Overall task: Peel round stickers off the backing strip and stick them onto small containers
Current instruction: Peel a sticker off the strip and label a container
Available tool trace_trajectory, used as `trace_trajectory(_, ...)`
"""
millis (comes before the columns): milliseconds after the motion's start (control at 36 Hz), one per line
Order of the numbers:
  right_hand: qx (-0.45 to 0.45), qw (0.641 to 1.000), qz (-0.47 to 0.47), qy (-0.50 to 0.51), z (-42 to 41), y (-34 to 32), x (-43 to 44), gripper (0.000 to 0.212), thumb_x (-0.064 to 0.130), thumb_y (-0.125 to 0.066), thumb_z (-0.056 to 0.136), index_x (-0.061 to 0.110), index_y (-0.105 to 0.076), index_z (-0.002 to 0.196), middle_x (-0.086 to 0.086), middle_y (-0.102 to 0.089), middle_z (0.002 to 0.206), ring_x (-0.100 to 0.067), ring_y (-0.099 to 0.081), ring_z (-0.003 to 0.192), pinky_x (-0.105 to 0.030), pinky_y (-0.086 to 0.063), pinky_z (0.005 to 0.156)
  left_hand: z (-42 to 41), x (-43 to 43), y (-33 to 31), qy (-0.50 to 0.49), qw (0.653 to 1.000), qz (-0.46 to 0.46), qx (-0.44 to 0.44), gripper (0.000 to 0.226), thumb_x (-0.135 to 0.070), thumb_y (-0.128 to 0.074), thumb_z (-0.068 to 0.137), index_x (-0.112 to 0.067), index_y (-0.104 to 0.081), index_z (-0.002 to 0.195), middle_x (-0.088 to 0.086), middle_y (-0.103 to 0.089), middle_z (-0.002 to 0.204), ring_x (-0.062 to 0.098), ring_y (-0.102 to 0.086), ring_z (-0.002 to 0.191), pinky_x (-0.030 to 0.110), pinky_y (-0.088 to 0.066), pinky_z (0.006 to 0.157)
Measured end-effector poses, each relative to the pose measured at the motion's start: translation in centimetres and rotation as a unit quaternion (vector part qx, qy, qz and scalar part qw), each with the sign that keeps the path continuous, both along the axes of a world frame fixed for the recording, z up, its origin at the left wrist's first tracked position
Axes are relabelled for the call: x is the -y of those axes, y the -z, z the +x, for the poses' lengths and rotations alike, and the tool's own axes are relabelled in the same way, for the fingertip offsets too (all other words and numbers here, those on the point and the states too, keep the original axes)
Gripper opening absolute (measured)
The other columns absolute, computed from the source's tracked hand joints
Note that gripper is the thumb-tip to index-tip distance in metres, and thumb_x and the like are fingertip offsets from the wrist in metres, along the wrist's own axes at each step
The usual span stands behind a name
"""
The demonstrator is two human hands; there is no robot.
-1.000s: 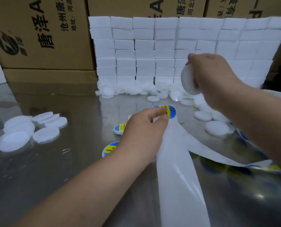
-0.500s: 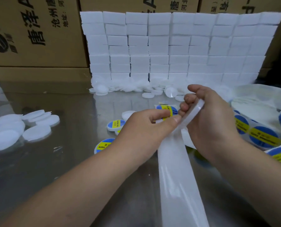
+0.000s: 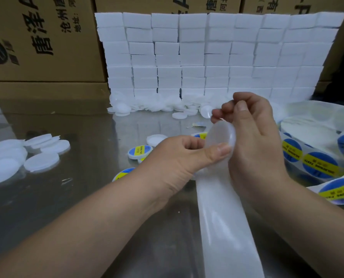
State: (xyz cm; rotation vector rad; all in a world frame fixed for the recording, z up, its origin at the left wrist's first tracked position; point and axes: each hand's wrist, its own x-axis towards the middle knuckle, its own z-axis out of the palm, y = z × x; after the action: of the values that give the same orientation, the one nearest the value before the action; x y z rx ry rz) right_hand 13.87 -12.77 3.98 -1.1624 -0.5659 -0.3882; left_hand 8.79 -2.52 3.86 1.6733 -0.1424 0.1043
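A small round translucent container [image 3: 220, 135] is held at the centre between both hands. My right hand [image 3: 253, 141] grips it from the right with curled fingers. My left hand [image 3: 179, 157] presses its thumb on the container's near rim, over the end of the white backing strip [image 3: 225, 227], which runs down to the bottom edge. A blue-and-yellow round sticker [image 3: 200, 135] peeks out just behind the container. Labelled containers [image 3: 140, 151] lie on the table left of my hands. More stickers on the strip [image 3: 319, 164] curl at the right.
Plain white round containers lie in a group [image 3: 27, 155] at the left and in a heap [image 3: 163, 106] at the foot of a wall of stacked white blocks [image 3: 217, 55]. Cardboard boxes [image 3: 43, 41] stand behind. The table [image 3: 77, 197] is shiny metal.
My right hand came down from in front of the white blocks with the container and met my left hand at the sticker; the container now lies tilted against my left thumb.
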Motion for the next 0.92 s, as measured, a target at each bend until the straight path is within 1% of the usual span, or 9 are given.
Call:
trace_trajectory(139,0.002,0.993,-0.08,0.082,0.3,0.6,0.0,0.01,0.039,-0.04,0.081,0.033,-0.048,0.082,0.016,-0.059,0.079,-0.002,-0.058,0.082,-0.032,-0.05,0.083,0.2,0.2,0.0,-0.058,0.997,-0.059,0.006,0.029,-0.02,-0.081,0.065,-0.013,-0.069,0.091,0.005,-0.073,0.086,0.021,-0.07,0.079,0.033,-0.057,0.071)
trace_trajectory(278,-0.045,0.986,-0.114,0.114,0.2,0.8,0.1,0.009,0.041,-0.043,0.084,0.034,-0.047,0.08,0.017,-0.055,0.082,0.009,-0.054,0.073,-0.008,-0.041,0.067,0.7,-0.3,-0.1,-0.124,0.982,-0.14,0.011,0.017,-0.018,-0.069,0.077,-0.011,-0.068,0.093,0.009,-0.073,0.089,0.027,-0.07,0.083,0.042,-0.056,0.078)
trace_trajectory(333,-0.078,0.982,-0.121,0.124,0.6,0.5,0.6,0.012,0.031,-0.047,0.089,0.03,-0.049,0.077,0.014,-0.054,0.078,0.0,-0.054,0.073,-0.018,-0.043,0.072,0.9,-0.9,-0.4,-0.149,0.974,-0.17,0.028,0.012,-0.018,-0.068,0.078,-0.012,-0.068,0.087,0.009,-0.073,0.087,0.025,-0.07,0.082,0.04,-0.056,0.079)
trace_trajectory(389,-0.123,0.977,-0.156,0.072,0.5,-0.1,0.7,0.016,0.028,-0.05,0.087,0.022,-0.053,0.073,0.008,-0.057,0.069,-0.01,-0.055,0.067,-0.031,-0.045,0.073,1.1,-1.3,-0.6,-0.157,0.969,-0.186,0.04,0.009,-0.019,-0.067,0.078,-0.013,-0.068,0.084,0.007,-0.073,0.085,0.023,-0.07,0.082,0.038,-0.056,0.082)
trace_trajectory(528,-0.147,0.957,-0.223,-0.114,-1.0,0.1,0.1,0.017,0.01,-0.051,0.082,0.004,-0.063,0.073,-0.008,-0.065,0.065,-0.016,-0.062,0.058,-0.026,-0.048,0.053,1.3,-1.1,-0.1,-0.138,0.972,-0.186,0.038,0.007,-0.017,-0.065,0.08,-0.011,-0.068,0.083,0.009,-0.073,0.083,0.022,-0.07,0.08,0.038,-0.055,0.082)
trace_trajectory(722,-0.126,0.967,-0.215,-0.06,-0.3,0.0,0.5,0.025,-0.002,-0.048,0.079,0.014,-0.067,0.075,0.006,-0.064,0.06,-0.009,-0.058,0.052,-0.022,-0.046,0.052,1.9,-2.3,-0.5,-0.27,0.935,-0.208,0.102,0.021,-0.003,-0.049,0.085,-0.022,-0.059,0.083,0.0,-0.065,0.089,0.013,-0.067,0.075,0.018,-0.053,0.063)
trace_trajectory(806,-0.117,0.968,-0.216,-0.057,-0.2,0.3,0.3,0.025,-0.001,-0.048,0.078,0.015,-0.067,0.074,0.006,-0.064,0.061,-0.009,-0.057,0.052,-0.019,-0.044,0.049,2.0,-2.6,-0.6,-0.304,0.934,-0.136,0.127,0.038,0.002,-0.041,0.086,-0.025,-0.054,0.11,0.001,-0.06,0.108,0.007,-0.069,0.073,0.02,-0.055,0.069)
trace_trajectory(861,-0.108,0.967,-0.223,-0.061,-0.3,0.4,0.2,0.027,-0.001,-0.048,0.078,0.017,-0.068,0.076,0.006,-0.067,0.064,-0.008,-0.06,0.054,-0.017,-0.045,0.047,1.8,-2.6,-0.3,-0.324,0.934,-0.022,0.148,0.056,-0.001,-0.042,0.085,-0.037,-0.047,0.127,-0.015,-0.057,0.105,0.002,-0.066,0.079,0.016,-0.052,0.073)
trace_trajectory(917,-0.103,0.965,-0.232,-0.062,-0.3,0.5,0.2,0.03,-0.001,-0.047,0.077,0.018,-0.069,0.078,0.006,-0.069,0.066,-0.008,-0.062,0.055,-0.019,-0.049,0.048,1.3,-2.4,-0.1,-0.315,0.93,0.081,0.168,0.066,-0.007,-0.043,0.084,-0.051,-0.036,0.132,-0.027,-0.055,0.086,-0.006,-0.054,0.055,0.008,-0.044,0.052)
